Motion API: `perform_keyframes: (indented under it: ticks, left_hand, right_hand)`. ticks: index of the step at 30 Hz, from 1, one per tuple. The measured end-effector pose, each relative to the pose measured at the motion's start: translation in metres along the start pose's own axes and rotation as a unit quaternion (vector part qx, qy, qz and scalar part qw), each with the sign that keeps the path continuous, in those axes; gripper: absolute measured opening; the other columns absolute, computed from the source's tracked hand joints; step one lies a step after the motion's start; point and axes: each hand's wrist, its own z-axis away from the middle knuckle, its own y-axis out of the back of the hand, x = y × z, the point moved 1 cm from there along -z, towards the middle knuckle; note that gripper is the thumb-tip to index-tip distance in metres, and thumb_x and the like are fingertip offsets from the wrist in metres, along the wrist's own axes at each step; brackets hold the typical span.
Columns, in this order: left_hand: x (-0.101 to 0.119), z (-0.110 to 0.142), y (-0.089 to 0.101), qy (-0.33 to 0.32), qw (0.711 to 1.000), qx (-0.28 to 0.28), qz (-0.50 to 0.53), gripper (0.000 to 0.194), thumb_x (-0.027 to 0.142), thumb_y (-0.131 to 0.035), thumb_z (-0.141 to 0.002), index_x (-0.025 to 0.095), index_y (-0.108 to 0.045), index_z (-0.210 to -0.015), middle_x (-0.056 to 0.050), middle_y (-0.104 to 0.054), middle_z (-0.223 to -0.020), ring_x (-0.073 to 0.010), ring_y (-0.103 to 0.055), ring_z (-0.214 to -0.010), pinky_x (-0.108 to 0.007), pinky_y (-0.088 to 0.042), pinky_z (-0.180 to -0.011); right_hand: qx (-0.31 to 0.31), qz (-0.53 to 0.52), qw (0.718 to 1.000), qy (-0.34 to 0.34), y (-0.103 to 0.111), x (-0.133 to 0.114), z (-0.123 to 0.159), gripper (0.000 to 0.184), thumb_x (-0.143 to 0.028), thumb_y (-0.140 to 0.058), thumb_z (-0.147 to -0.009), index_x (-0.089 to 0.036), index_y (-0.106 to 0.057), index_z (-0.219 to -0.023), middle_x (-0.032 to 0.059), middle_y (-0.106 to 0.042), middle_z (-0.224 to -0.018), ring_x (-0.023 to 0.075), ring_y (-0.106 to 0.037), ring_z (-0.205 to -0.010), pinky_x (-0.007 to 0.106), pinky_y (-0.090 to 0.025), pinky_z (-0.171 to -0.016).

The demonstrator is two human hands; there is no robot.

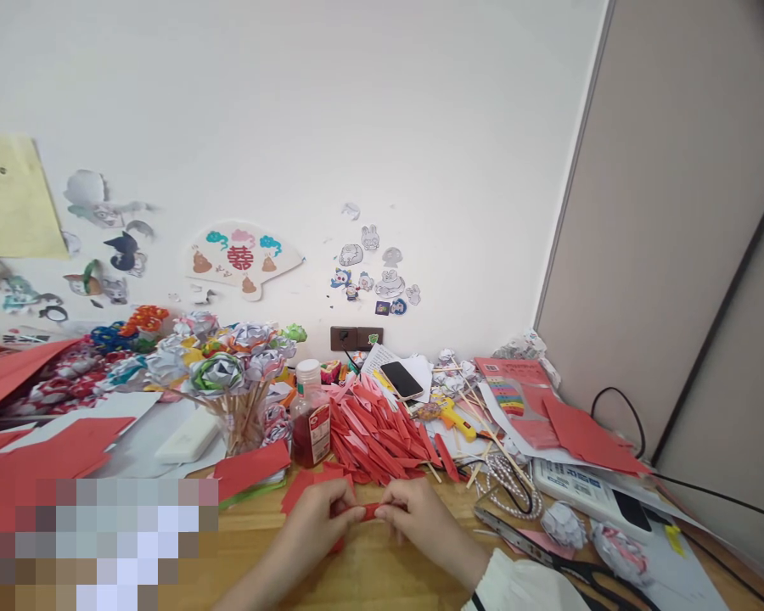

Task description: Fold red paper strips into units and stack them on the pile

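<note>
Between my two hands, low over the wooden table [369, 581], is a narrow folded strip of red paper [370, 511]. My left hand [327, 518] pinches its left end, and my right hand [413, 513] pinches the other end. Both thumbs lie along the strip, and the fingers behind are partly hidden. Under my left hand lie flat sheets of red paper [298, 490]. Just beyond my hands rises a heap of folded red paper strips [382, 428]. Left of that heap stands a bottle [311, 424] with a white cap and reddish contents.
Paper flowers on sticks [220, 373] stand at the back left. To the right lie black-handled scissors [547, 556], bead strings [515, 488], a calculator [586, 492] and crumpled paper balls [564, 524]. A phone [401, 380] and a yellow glue gun [459, 420] lie behind. The lower left corner is blurred out.
</note>
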Motion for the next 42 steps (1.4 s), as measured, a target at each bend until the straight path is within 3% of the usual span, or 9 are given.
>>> perform_keyframes:
  ticks: [2, 7, 10, 17, 21, 29, 34, 39, 42]
  left_hand:
    - [-0.002, -0.002, 0.002, 0.017, 1.000, 0.004, 0.025, 0.023, 0.034, -0.056, -0.063, 0.015, -0.048, -0.052, 0.005, -0.047, -0.047, -0.0092, -0.041, -0.046, -0.019, -0.027, -0.045]
    - [-0.006, -0.006, 0.005, 0.057, 0.989, -0.056, 0.126, 0.026, 0.041, -0.054, -0.063, 0.017, -0.046, -0.058, 0.005, -0.049, -0.044, -0.0108, -0.047, -0.040, -0.020, -0.032, -0.042]
    - [-0.008, -0.005, 0.007, 0.061, 0.993, -0.038, 0.099, 0.024, 0.039, -0.053, -0.063, 0.017, -0.045, -0.057, 0.005, -0.051, -0.041, -0.0105, -0.046, -0.038, -0.020, -0.030, -0.040]
    - [-0.004, -0.002, 0.007, 0.064, 0.993, -0.062, 0.071, 0.025, 0.041, -0.048, -0.067, 0.020, -0.040, -0.058, 0.007, -0.047, -0.038, -0.0087, -0.039, -0.034, -0.019, -0.025, -0.038]
    - [-0.001, -0.003, 0.010, 0.020, 0.998, -0.045, 0.024, 0.023, 0.035, -0.049, -0.068, 0.018, -0.040, -0.055, 0.007, -0.043, -0.045, -0.0082, -0.038, -0.042, -0.018, -0.025, -0.044]
    - [-0.004, -0.007, 0.013, -0.022, 0.999, -0.036, 0.000, 0.022, 0.031, -0.047, -0.070, 0.017, -0.041, -0.054, 0.007, -0.038, -0.051, -0.0089, -0.034, -0.051, -0.019, -0.024, -0.048]
    - [-0.007, -0.007, 0.012, -0.020, 0.998, -0.053, -0.015, 0.021, 0.032, -0.046, -0.071, 0.017, -0.042, -0.057, 0.005, -0.043, -0.054, -0.0100, -0.038, -0.053, -0.019, -0.026, -0.050]
    - [-0.005, -0.007, 0.013, -0.018, 0.999, -0.042, -0.006, 0.023, 0.033, -0.044, -0.071, 0.018, -0.038, -0.055, 0.006, -0.039, -0.052, -0.0097, -0.036, -0.052, -0.019, -0.026, -0.049]
    - [-0.002, -0.007, 0.014, -0.019, 0.999, -0.043, 0.000, 0.023, 0.032, -0.044, -0.070, 0.019, -0.035, -0.054, 0.007, -0.035, -0.051, -0.0094, -0.033, -0.050, -0.019, -0.024, -0.048]
  right_hand:
    - [0.004, -0.014, 1.000, -0.022, 0.001, 0.004, -0.001, 0.016, -0.028, -0.052, -0.074, -0.015, -0.055, -0.065, -0.0054, -0.047, -0.044, 0.0075, -0.044, -0.037, 0.016, -0.030, -0.037]
    - [-0.008, -0.046, 0.999, -0.001, 0.003, 0.004, -0.001, 0.015, -0.023, -0.046, -0.078, -0.015, -0.051, -0.065, -0.0054, -0.048, -0.046, 0.0065, -0.044, -0.039, 0.015, -0.032, -0.040]
    - [-0.026, -0.057, 0.998, -0.008, 0.004, 0.005, -0.001, 0.014, -0.024, -0.045, -0.078, -0.015, -0.050, -0.067, -0.0053, -0.049, -0.048, 0.0070, -0.045, -0.039, 0.015, -0.032, -0.040]
    - [0.035, 0.049, 0.998, -0.003, 0.010, 0.012, -0.003, 0.019, -0.029, -0.054, -0.073, -0.015, -0.052, -0.060, -0.0067, -0.043, -0.043, 0.0070, -0.039, -0.041, 0.017, -0.025, -0.042]
    - [0.056, 0.073, 0.996, 0.007, 0.011, 0.010, -0.004, 0.021, -0.030, -0.058, -0.070, -0.015, -0.053, -0.057, -0.0063, -0.043, -0.045, 0.0069, -0.038, -0.044, 0.017, -0.024, -0.042]
    - [-0.013, 0.010, 1.000, 0.020, 0.017, 0.006, -0.003, 0.023, -0.028, -0.046, -0.079, -0.015, -0.055, -0.062, -0.0026, -0.055, -0.051, 0.0093, -0.051, -0.049, 0.017, -0.036, -0.049]
    - [0.045, 0.047, 0.998, -0.019, 0.017, 0.015, -0.005, 0.021, -0.028, -0.054, -0.073, -0.014, -0.054, -0.058, -0.0031, -0.053, -0.045, 0.0091, -0.048, -0.044, 0.018, -0.033, -0.046]
    - [0.028, 0.001, 1.000, 0.013, 0.017, 0.012, -0.006, 0.016, -0.026, -0.050, -0.075, -0.015, -0.057, -0.067, -0.0015, -0.056, -0.053, 0.0104, -0.051, -0.050, 0.019, -0.036, -0.049]
    - [0.034, 0.027, 0.999, 0.022, 0.019, 0.010, -0.006, 0.013, -0.023, -0.051, -0.074, -0.015, -0.058, -0.068, -0.0019, -0.055, -0.055, 0.0103, -0.050, -0.051, 0.019, -0.034, -0.049]
